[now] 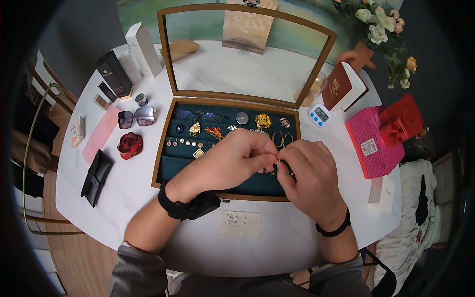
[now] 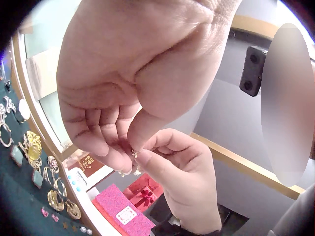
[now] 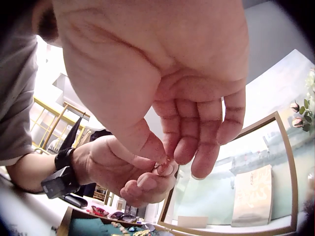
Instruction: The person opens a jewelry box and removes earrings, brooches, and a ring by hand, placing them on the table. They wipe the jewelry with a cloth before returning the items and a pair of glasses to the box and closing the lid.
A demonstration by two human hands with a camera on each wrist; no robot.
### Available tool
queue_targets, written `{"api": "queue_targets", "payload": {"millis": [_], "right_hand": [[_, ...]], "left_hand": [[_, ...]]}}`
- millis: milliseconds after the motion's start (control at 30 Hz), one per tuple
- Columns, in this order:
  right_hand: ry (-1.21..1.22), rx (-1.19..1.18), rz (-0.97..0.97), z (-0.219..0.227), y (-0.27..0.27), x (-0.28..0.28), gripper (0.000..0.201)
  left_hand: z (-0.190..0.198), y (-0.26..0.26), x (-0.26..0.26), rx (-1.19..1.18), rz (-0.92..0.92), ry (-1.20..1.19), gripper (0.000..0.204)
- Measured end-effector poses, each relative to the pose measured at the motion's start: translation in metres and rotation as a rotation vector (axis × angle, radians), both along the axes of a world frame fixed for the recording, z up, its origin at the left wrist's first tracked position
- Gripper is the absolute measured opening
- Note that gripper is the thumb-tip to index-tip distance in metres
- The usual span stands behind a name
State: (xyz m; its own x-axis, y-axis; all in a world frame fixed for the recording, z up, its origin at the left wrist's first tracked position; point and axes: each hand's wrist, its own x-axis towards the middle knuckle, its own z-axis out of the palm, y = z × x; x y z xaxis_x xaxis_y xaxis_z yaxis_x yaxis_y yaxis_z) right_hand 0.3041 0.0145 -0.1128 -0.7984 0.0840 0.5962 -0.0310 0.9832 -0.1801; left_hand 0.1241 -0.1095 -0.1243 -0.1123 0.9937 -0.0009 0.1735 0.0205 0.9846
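Note:
Above the front of a wooden jewellery box [image 1: 164, 142] lined in dark green, my left hand [image 1: 238, 157] and right hand [image 1: 312, 179] meet at the fingertips. Between them is a tiny gold-coloured piece of jewellery [image 2: 135, 154], mostly covered by the fingers; I cannot tell its exact kind. Thumb and forefinger of each hand pinch at it, as the right wrist view also shows. Rows of earrings, rings and brooches lie in the box, among them a yellow flower brooch [image 1: 262, 120] and gold hoop earrings [image 2: 55, 200].
The box's glass lid [image 1: 161, 49] stands raised behind. A small pale card [image 1: 241, 223] lies in front. Sunglasses [image 1: 136, 118], a red flower ornament [image 1: 130, 145] and a black case [image 1: 96, 177] are left; a timer [image 1: 319, 115], book [image 1: 341, 86] and pink box [image 1: 368, 143] are right.

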Motion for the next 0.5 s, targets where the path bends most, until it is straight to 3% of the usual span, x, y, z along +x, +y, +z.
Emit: {"api": "queue_targets", "payload": {"millis": [500], "right_hand": [[-0.019,0.005,-0.004,0.0006,0.0000,0.0013,0.021]], "left_hand": [[0.0031,-0.0008,-0.0002,-0.037,0.027,0.039,0.005]]}}
